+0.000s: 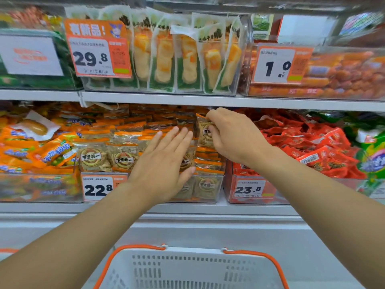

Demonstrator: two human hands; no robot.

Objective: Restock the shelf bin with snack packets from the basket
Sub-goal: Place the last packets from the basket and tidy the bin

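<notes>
Above the white basket [193, 270], the person's right hand [233, 136] pinches a brown snack packet [205, 132] over the clear shelf bin [206, 186], while the left hand [164, 161] lies flat with straight fingers on the packets there.

Upper shelf: clear bin of upright yellow-and-green packets [183, 59], orange price tag 29.8 [98, 53] on its front; right of it bin of orange sausages [343, 74] with tag 1.0 [278, 65]. Lower shelf: blue-and-orange candy packets [41, 151] at left; red packets [312, 147] at right behind tag 23.8 [249, 189]; green bag [373, 155] at far right.
</notes>
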